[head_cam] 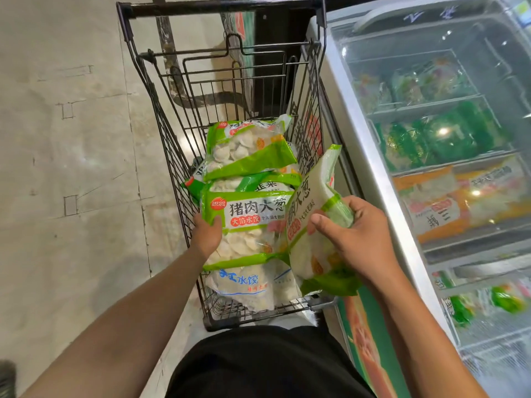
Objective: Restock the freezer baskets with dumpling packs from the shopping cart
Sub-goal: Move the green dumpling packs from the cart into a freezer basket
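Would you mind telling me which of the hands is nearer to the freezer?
Right. The right hand, gripping a tilted dumpling pack, is beside the freezer; the left hand holds another pack at the cart's far side.

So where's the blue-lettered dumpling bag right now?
In the head view it lies at the near end of the shopping cart, under the green pack the left hand grips.

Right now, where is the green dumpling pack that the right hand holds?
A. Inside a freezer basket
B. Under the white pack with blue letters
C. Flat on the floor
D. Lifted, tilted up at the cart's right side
D: the right hand grips the green dumpling pack tilted up at the right side of the cart, outside the freezer.
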